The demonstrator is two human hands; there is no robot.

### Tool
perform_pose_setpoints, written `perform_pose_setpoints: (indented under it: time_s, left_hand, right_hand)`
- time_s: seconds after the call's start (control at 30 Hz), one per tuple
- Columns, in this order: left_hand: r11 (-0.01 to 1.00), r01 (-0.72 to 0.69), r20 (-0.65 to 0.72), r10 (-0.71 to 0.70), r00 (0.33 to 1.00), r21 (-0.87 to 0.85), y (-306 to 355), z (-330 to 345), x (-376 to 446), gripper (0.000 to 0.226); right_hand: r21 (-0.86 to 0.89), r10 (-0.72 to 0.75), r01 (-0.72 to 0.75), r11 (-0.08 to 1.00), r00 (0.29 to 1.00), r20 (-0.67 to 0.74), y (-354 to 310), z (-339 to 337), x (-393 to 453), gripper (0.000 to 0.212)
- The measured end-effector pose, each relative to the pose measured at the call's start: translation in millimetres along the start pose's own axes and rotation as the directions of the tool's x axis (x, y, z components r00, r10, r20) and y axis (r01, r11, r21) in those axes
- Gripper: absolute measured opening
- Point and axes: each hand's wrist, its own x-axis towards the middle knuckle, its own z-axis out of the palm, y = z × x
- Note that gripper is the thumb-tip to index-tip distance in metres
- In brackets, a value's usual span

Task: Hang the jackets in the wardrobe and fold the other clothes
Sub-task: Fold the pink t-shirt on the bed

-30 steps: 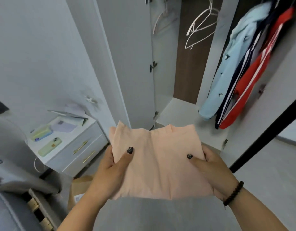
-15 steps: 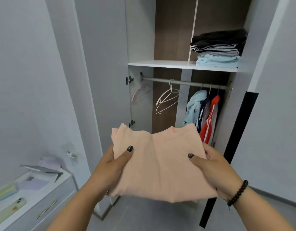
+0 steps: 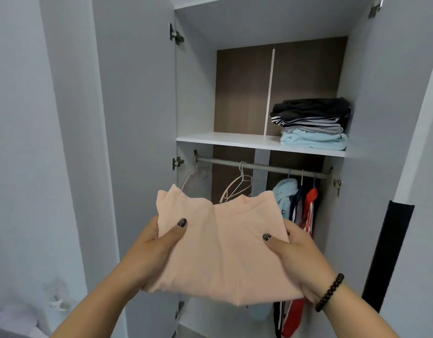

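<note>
Head camera looks up into an open wardrobe (image 3: 386, 118) with both hands raised in front of it. The left hand (image 3: 157, 247) and the right hand (image 3: 300, 254) carry a folded peach garment (image 3: 222, 247) between them, held flat and level below the shelf (image 3: 235, 140) and in front of the hanging rail (image 3: 259, 166). Each grip is clamped on a side edge of the garment: thumbs lie on top with dark-painted nails showing, and the fingers curl underneath, mostly hidden by the cloth. A dark bead bracelet (image 3: 330, 292) sits on the right wrist.

On the shelf, at its right end against the wardrobe's side wall, stands a stack of folded clothes (image 3: 313, 123): black pieces on top, a grey one under them, a light blue one at the bottom. The left part of the shelf shows only its white board.

Below, the rail bears a pale empty hanger (image 3: 237, 189) near its middle, and what looks like another faint hanger near the left end, hard to make out. At the rail's right end three jackets hang close together: a light blue jacket (image 3: 285, 196), a dark striped jacket (image 3: 295, 206) and a red jacket (image 3: 310, 208), their lower parts partly covered by the peach garment and the right hand.

The left wardrobe door (image 3: 137, 118) stands open, with hinges visible along its inner edge.
</note>
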Motion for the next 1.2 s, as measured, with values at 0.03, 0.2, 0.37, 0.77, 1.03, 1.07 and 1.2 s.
perform_pose_setpoints:
  time_s: [0.03, 0.2, 0.37, 0.77, 1.03, 1.07, 1.2]
  left_hand:
    - [1.0, -0.012, 0.017, 0.012, 1.0, 0.002, 1.5, -4.1, 17.8, 0.031]
    - [0.997, -0.071, 0.09, 0.074, 0.993, -0.036, 12.7, -19.0, 112.7, 0.03]
    - [0.986, -0.157, 0.108, 0.163, 0.981, -0.061, 24.9, -23.3, 199.8, 0.023]
    - [0.951, -0.306, 0.138, 0.31, 0.941, -0.052, 44.0, 35.7, 368.9, 0.013]
    - [0.928, -0.363, 0.108, 0.37, 0.923, -0.077, 86.0, 113.1, 496.2, 0.016]
    - [0.925, -0.373, 0.108, 0.379, 0.919, -0.077, 92.4, 122.2, 509.3, 0.016]
    - [0.89, -0.45, 0.114, 0.456, 0.883, -0.073, 126.9, 155.1, 562.1, 0.024]
  right_hand:
    - [0.0, -0.006, 0.006, 1.0, 1.0, -0.005, -3.8, 4.5, 14.9, 0.024]
    - [-0.078, -0.071, 0.065, 0.995, 0.994, -0.077, -28.5, 23.4, 97.5, 0.024]
    - [-0.126, -0.149, 0.132, 0.983, 0.979, -0.14, -42.1, 37.8, 168.8, 0.025]
    - [-0.098, -0.206, 0.188, 0.977, 0.952, -0.225, -43.5, -1.0, 313.8, 0.023]
    - [-0.056, -0.294, 0.291, 0.955, 0.905, -0.307, -71.9, -69.3, 423.1, 0.018]
    - [-0.071, -0.31, 0.304, 0.95, 0.897, -0.315, -77.8, -78.0, 434.8, 0.018]
    - [-0.097, -0.351, 0.339, 0.936, 0.873, -0.339, -102.5, -110.6, 473.2, 0.017]
